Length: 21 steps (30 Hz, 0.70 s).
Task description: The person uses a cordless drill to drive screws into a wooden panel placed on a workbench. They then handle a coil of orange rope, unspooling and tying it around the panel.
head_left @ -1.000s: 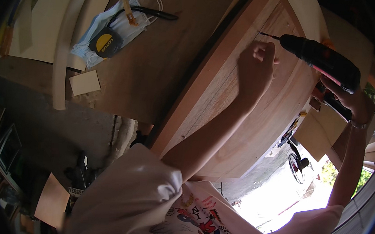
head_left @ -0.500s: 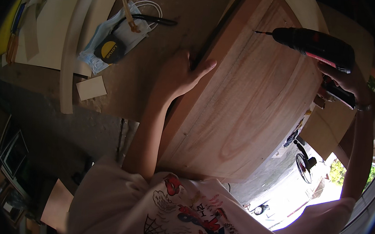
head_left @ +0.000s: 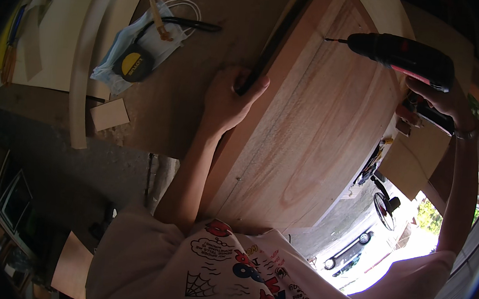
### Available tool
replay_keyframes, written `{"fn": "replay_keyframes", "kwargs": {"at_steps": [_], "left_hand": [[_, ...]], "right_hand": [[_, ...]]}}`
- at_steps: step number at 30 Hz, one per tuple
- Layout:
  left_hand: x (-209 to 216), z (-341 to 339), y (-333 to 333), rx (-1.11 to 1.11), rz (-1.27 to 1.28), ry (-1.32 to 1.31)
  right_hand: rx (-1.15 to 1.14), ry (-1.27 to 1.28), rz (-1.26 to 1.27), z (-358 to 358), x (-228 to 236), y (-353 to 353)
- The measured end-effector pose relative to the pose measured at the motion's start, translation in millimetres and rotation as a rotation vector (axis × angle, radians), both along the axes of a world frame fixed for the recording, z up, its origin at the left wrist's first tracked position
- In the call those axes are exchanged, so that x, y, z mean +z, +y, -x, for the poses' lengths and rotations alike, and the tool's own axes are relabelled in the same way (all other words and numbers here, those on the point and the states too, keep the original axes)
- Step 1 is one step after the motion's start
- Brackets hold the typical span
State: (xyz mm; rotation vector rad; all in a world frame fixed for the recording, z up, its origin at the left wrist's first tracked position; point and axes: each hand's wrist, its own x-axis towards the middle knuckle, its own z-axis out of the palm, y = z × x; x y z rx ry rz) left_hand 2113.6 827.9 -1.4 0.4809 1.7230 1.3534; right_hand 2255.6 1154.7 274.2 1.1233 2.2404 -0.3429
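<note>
Black and red, a pistol-shaped power drill point(head_left: 401, 58) sits gripped in the right hand point(head_left: 439, 102), its bit tip at the upper end of a reddish-brown wooden panel point(head_left: 302, 137). The left hand point(head_left: 231, 101), well apart, clasps the panel's left edge beside the brown worktop point(head_left: 178, 102).

Interior was dim; daylight point(head_left: 379, 273) blew out white at lower right. Wooden panel point(head_left: 308, 132) caught soft light; corners fell black.
</note>
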Motion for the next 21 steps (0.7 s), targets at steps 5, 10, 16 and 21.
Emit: {"fn": "replay_keyframes", "kwargs": {"at_steps": [5, 10, 16, 21], "left_hand": [[2, 0, 1, 0.022, -0.061, -0.078], [-1, 1, 0, 0.010, -0.075, -0.079], [-1, -1, -1, 0.006, -0.027, -0.109], [-1, 1, -2, 0.001, -0.035, -0.107]], "right_hand": [[-0.055, -0.120, 0.030, 0, 2, 8], [0.080, 0.012, 0.027, -7, 1, 8], [0.168, 0.102, 0.095, -14, -2, 21], [0.094, 0.003, 0.083, -4, 2, 19]]}}
